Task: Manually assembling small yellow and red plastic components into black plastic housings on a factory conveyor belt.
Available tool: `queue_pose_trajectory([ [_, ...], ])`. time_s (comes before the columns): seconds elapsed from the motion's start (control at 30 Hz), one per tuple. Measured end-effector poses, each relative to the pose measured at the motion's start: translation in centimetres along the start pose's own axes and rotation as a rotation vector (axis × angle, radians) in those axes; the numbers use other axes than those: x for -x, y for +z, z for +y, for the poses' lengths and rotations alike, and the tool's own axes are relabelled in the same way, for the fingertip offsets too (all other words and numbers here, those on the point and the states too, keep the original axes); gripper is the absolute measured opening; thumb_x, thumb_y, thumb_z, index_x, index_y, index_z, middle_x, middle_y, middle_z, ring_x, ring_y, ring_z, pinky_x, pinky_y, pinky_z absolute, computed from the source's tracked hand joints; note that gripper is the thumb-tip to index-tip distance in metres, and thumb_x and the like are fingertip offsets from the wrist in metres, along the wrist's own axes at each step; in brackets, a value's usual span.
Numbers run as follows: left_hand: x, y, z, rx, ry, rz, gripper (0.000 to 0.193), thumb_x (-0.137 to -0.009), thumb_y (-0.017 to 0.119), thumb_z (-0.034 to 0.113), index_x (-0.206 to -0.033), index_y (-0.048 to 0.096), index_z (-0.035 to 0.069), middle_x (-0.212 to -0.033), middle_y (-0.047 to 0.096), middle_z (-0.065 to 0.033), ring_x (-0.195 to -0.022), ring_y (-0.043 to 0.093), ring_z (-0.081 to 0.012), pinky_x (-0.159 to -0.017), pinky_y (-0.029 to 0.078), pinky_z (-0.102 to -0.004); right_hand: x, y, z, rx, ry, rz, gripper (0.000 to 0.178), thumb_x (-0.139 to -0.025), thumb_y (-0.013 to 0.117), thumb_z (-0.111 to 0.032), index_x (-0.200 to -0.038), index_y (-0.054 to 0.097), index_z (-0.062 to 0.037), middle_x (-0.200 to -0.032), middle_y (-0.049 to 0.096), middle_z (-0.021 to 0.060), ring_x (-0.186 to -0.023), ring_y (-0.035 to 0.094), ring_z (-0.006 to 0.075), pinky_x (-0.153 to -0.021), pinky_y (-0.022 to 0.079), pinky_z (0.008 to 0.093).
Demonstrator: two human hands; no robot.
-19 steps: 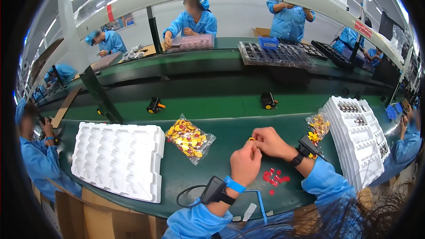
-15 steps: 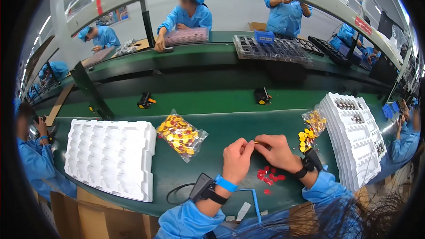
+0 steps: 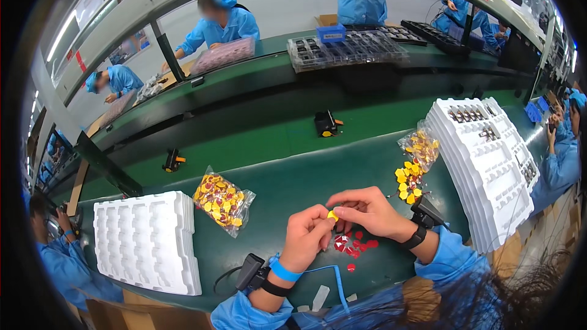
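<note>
Between the fingertips of both hands is a small yellow hexagonal piece (image 3: 332,214). My left hand (image 3: 307,236) pinches its left side, thumb and forefinger together. From the other side my right hand (image 3: 369,212) grips it, its fingers curled over. Loose red discs (image 3: 351,245) lie on the green table just below the hands. A small pile of yellow pieces (image 3: 403,176), with some dark bits among them, lies beyond my right hand. A clear bag of yellow and red pieces (image 3: 222,201) rests to the left, and another, smaller bag (image 3: 420,148) lies behind the pile.
White molded trays (image 3: 143,241) are stacked at left; a taller tray stack (image 3: 480,177) holding metal parts stands at right. Two black-and-orange devices (image 3: 326,124) sit on the far green strip. A blue coiled cord (image 3: 338,287) hangs near my left wrist. Co-workers in blue surround the bench.
The view has tilted, so the bench appears shifted left and rotated. My fingers have turned, and the yellow piece between them now shows its broad face.
</note>
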State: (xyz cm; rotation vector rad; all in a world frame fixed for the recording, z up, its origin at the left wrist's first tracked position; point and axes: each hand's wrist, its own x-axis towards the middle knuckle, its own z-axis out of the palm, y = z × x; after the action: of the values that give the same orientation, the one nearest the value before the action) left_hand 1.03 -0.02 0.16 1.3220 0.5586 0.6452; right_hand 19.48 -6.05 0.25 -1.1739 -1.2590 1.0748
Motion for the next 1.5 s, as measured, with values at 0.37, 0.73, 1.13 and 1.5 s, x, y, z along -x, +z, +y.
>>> queue_pose_trajectory([
  [0.37,0.2,-0.2,-0.6,0.062,0.114,-0.021,0.013,-0.099,0.053,0.010,-0.096,0.059,-0.001,-0.069,0.061,-0.0031,-0.060,0.053,-0.0062,-0.052,0.040,-0.0203,0.0,0.4,0.4,-0.583,0.218,-0.018,0.016,-0.097,0.059,-0.007,-0.099,0.066,0.0076,-0.090,0.068,0.0180,-0.075,0.071,0.0253,-0.065,0.063,0.0377],
  [0.73,0.4,0.4,-1.4,-0.375,0.282,0.071,0.008,-0.094,0.058,0.006,-0.092,0.060,-0.002,-0.067,0.062,-0.0046,-0.055,0.054,-0.0085,-0.051,0.042,-0.0232,0.3,0.2,-0.1,-0.724,0.299,0.016,0.023,-0.097,0.060,-0.017,-0.079,0.059,-0.0032,-0.063,0.059,0.0050,-0.049,0.058,0.0143,-0.040,0.037,0.0238],
  [1.13,-1.5,4.9,-0.3,-1.577,0.361,-0.608,0.019,-0.084,0.058,0.020,-0.078,0.056,0.003,-0.064,0.061,-0.0152,-0.061,0.062,-0.0320,-0.056,0.049,-0.0422,-2.6,-4.0,2.5,-0.564,0.109,0.476,0.023,-0.092,0.062,-0.013,-0.071,0.056,-0.0064,-0.057,0.054,0.0015,-0.044,0.051,0.0121,-0.039,0.034,0.0247],
  [1.5,-5.1,3.4,4.4,-0.842,0.223,-0.312,0.022,-0.092,0.063,0.015,-0.079,0.061,-0.003,-0.059,0.048,-0.0066,-0.054,0.043,-0.0109,-0.050,0.034,-0.0297,-2.6,-6.6,2.4,-0.550,0.024,0.630,0.026,-0.093,0.061,-0.014,-0.069,0.058,-0.0041,-0.055,0.053,0.0017,-0.042,0.051,0.0097,-0.037,0.035,0.0233],
])
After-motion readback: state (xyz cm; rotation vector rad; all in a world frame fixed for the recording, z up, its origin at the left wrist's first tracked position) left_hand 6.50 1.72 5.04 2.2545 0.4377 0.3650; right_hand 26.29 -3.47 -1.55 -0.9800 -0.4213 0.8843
